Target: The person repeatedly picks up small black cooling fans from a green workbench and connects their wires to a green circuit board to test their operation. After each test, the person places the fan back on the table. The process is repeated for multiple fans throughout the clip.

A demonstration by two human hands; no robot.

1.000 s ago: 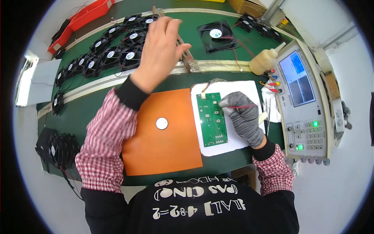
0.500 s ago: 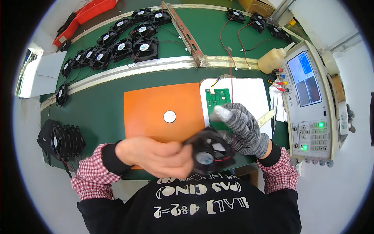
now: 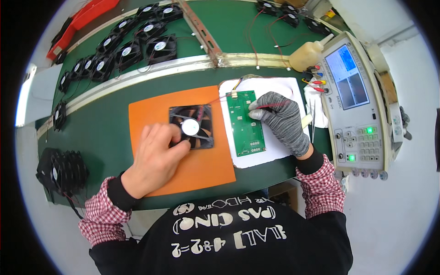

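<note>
A square black cooling fan (image 3: 205,139) with a white round label at its hub lies on an orange mat (image 3: 201,167). Bare, my left hand (image 3: 158,153) grips its left side, thumb and fingers bent at the frame. My right hand (image 3: 283,123), in a grey knit glove with pale fingertips, pinches a thin red wire (image 3: 275,105) above a green circuit board (image 3: 239,123). The wire's end is hidden in the fingers. The board rests on a white pad (image 3: 270,158), with a white connector (image 3: 234,93) and coloured wires at its top.
At right stands a bench meter (image 3: 362,110) with a lit screen and coloured leads. A squeeze bottle (image 3: 306,56) is beside it. Several more fans (image 3: 161,48) sit beyond a pale rail (image 3: 181,64); a fan stack (image 3: 62,172) stands left. A metal bar (image 3: 201,34) divides the back.
The fan has gone from between both hands near the front edge onto the orange mat, over the white disc. My right hand has let go of its frame and moved up over the board.
</note>
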